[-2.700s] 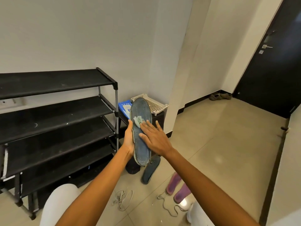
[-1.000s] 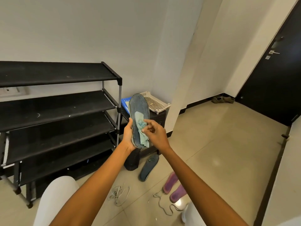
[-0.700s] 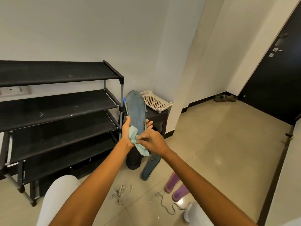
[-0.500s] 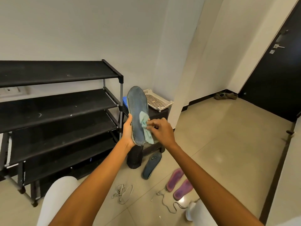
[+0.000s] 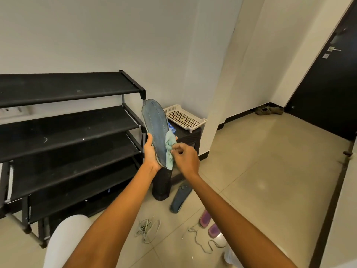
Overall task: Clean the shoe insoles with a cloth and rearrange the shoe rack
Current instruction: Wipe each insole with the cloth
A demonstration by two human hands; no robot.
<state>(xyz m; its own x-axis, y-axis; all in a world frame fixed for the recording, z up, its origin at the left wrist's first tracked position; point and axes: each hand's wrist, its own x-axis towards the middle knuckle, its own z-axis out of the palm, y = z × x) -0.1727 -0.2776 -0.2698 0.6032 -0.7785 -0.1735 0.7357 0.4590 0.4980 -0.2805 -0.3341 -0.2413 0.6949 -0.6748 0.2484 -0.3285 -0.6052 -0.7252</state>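
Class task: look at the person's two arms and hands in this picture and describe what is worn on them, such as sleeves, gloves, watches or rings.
Nothing is worn on either arm that shows. The left hand and right hand are bare, without gloves, and no ring, watch or bracelet can be seen. Both forearms are uncovered up to the bottom edge of the picture, so no sleeve shows. No markings are visible.

The flat, dusty blue-grey shoe insole (image 5: 156, 126) carried a line of stitched dots near its edge and a pale rim. The crumpled pale mint-green cloth (image 5: 169, 149) was plain. The four-tier black fabric shoe rack (image 5: 67, 89) showed pale specks and scuffs on its shelves, with grey metal posts. The cream plastic perforated tray (image 5: 183, 118) had a grid of small holes. On the beige tiled floor (image 5: 270, 171) lay a dark navy insole (image 5: 180, 198), two purple insoles (image 5: 209, 223) and pale grey laces (image 5: 146, 229). The door (image 5: 328, 84) was black.
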